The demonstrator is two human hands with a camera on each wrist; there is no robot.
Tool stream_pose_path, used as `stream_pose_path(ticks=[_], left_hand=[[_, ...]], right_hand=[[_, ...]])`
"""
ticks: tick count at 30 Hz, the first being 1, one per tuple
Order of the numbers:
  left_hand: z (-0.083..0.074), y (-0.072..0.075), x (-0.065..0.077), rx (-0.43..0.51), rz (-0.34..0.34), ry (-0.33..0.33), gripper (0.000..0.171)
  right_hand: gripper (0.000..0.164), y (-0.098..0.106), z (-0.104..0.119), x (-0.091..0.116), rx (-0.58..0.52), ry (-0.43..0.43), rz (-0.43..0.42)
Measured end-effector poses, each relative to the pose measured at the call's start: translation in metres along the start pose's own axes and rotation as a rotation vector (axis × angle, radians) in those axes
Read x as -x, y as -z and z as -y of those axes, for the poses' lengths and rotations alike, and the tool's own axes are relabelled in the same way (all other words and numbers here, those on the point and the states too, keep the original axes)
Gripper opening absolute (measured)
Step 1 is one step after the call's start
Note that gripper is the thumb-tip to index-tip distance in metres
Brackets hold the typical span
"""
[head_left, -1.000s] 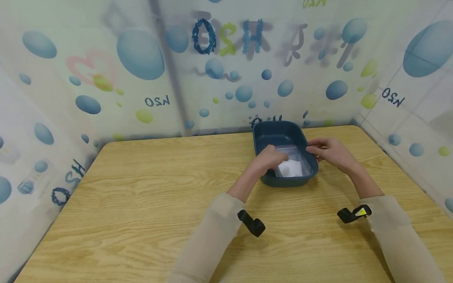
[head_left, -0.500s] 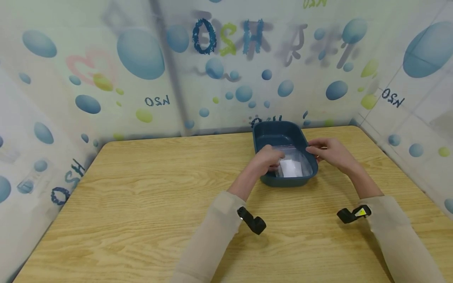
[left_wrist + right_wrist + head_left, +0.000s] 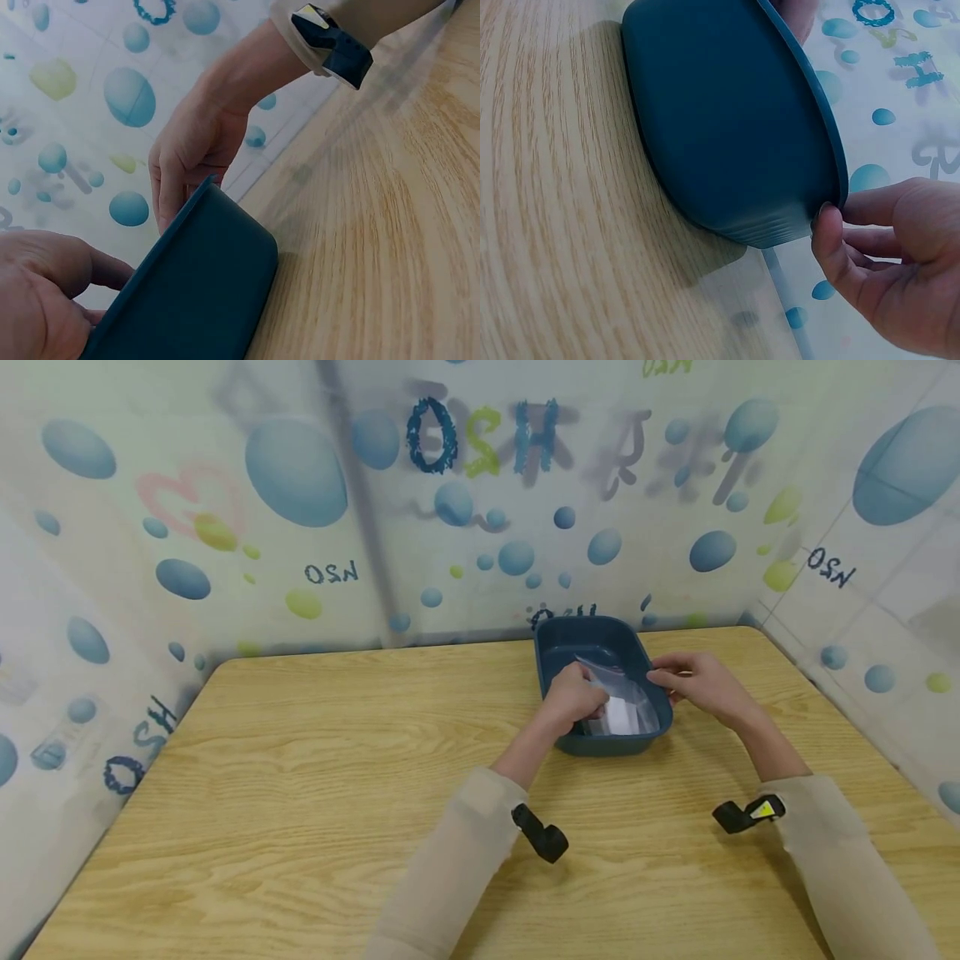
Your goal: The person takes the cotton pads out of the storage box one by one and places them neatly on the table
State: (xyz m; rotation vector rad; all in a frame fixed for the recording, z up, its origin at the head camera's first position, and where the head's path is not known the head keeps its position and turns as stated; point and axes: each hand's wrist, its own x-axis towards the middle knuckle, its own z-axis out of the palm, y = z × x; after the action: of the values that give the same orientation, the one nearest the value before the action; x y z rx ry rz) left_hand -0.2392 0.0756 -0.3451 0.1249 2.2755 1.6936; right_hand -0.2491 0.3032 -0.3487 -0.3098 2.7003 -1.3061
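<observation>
A dark blue plastic basin [image 3: 603,746] stands on the table. Inside it lies a clear zip bag [image 3: 637,706] with something white in it. My left hand [image 3: 573,693] reaches over the basin's left side and grips the bag's left edge, which is pulled up a little; the fingertips are hidden. On the basin's right rim, my right hand [image 3: 708,685] pinches the edge between thumb and fingers, as the right wrist view shows with the right thumb [image 3: 829,232] against the outer wall. The left wrist view hides the bag behind the basin wall.
The wooden table [image 3: 300,777] runs widely to the left of the basin. A patterned backdrop [image 3: 450,527] rises close behind the basin, and a similar side wall [image 3: 885,635] stands to the right. Black wrist cameras [image 3: 540,833] sit on both sleeves.
My left hand has curled its fingers and shifted slightly right, and the bag's upper left edge is drawn up toward it. The right hand and basin stay nearly where they were.
</observation>
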Motion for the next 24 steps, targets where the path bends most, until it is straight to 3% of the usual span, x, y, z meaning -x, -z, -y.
stream_pose_path(ticks=[6,14,24], left_hand=[[0.0011,-0.0036,0.0018,-0.033,-0.052,-0.034,0.024],[0.0029,-0.0047,0.0017,0.014,-0.123,-0.076,0.029],[0.0057,-0.0027,0.0054,-0.02,-0.153,-0.153,0.033]], right_hand=[[0.049,-0.0004,0.0026,0.0013,0.007,0.002,-0.01],[0.049,-0.0008,0.0037,0.0028,0.011,0.012,-0.012],[0.048,-0.0009,0.0038,0.0024,0.002,0.015,-0.012]])
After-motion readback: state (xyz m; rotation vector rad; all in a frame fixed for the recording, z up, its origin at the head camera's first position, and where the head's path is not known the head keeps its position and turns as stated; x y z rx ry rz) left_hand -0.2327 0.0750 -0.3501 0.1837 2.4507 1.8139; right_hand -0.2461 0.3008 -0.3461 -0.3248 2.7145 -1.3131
